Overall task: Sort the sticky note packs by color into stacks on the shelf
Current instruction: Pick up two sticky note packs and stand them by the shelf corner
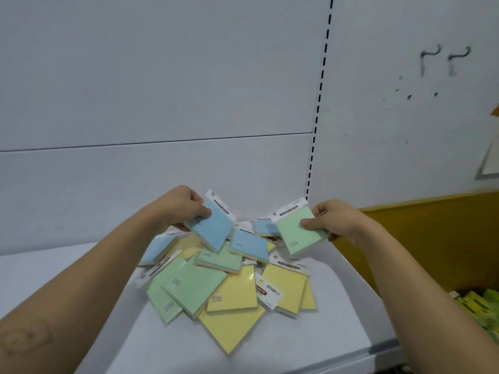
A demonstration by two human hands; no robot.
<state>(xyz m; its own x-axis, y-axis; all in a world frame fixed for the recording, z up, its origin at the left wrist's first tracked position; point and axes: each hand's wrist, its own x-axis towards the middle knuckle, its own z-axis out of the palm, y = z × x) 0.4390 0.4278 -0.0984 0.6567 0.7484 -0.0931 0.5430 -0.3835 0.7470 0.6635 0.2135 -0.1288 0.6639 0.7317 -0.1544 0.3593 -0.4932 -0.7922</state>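
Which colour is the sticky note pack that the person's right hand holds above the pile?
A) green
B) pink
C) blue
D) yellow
A: the right hand pinches a pale green square sticky note pack at its edge, while the left hand holds a light blue pack.

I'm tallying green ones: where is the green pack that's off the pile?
In the head view, right of centre: the right hand holds the green pack above the back right edge of the pile, below the slotted wall strip.
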